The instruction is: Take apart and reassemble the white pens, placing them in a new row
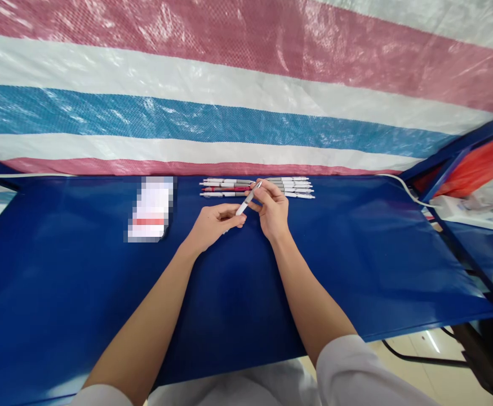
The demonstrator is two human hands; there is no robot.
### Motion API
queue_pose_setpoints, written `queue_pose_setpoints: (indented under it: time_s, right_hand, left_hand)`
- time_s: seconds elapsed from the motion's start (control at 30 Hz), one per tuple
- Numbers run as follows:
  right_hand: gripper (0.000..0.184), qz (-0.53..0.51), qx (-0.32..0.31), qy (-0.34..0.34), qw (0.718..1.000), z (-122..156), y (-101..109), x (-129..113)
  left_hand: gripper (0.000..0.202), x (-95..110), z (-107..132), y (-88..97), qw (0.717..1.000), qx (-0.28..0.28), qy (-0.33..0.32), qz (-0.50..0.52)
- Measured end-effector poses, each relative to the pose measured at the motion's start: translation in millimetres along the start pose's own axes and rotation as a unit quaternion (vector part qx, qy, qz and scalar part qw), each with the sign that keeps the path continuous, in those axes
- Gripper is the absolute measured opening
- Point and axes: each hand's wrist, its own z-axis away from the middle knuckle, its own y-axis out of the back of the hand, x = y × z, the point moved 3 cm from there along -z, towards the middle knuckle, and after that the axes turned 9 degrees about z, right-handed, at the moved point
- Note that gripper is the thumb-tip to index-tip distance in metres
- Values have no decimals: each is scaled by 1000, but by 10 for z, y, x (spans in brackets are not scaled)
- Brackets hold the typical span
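Observation:
A white pen with a grey grip and a silvery tip is held at a slant between my hands, above the blue table. My left hand pinches its lower white end between thumb and fingers. Around the grip and tip at the upper end, the fingers of my right hand are closed. Behind my hands lie two groups of pens side by side: a left group with one red pen among white ones, and a right group of white pens. My fingers hide where the groups meet.
A blurred-out white and red item lies on the table to the left. A striped plastic sheet hangs along the back edge. White cable runs at the right, near a blue frame post and a red bag.

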Motion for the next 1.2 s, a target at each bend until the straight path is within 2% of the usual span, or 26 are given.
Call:
queue_pose_setpoints:
  time_s: [0.13,0.3,0.37,0.43,0.63,0.7,0.83,1.0,1.2]
  right_hand:
    - [27,17,2,-1,1000,1,-4,11]
    - [24,5,-13,-12,1000,-3,7,31]
    - [24,-1,-21,-18,1000,-5,11,37]
    - [24,1,-20,-17,1000,-5,14,36]
    - [25,22,-13,2,1000,16,-11,13]
    - [24,23,-10,10,1000,18,-16,10]
    - [23,27,6,4,1000,6,0,23]
    - [30,8,6,-31,999,-7,1,44]
    - [28,3,6,-34,999,-5,-18,48]
  left_hand:
    - [36,10,11,-3,999,37,-26,-15]
    - [36,46,17,5,998,-52,13,28]
    - [36,57,21,17,997,-68,22,37]
    - [35,54,22,28,998,-53,15,24]
    - [42,-6,26,14,999,39,-19,0]
    - [38,-12,29,7,998,46,-26,-17]
    - [33,-1,29,-15,999,3,-20,-50]
    - [41,19,26,-33,999,-48,8,12]
    - [39,-2,30,-5,998,-53,15,18]
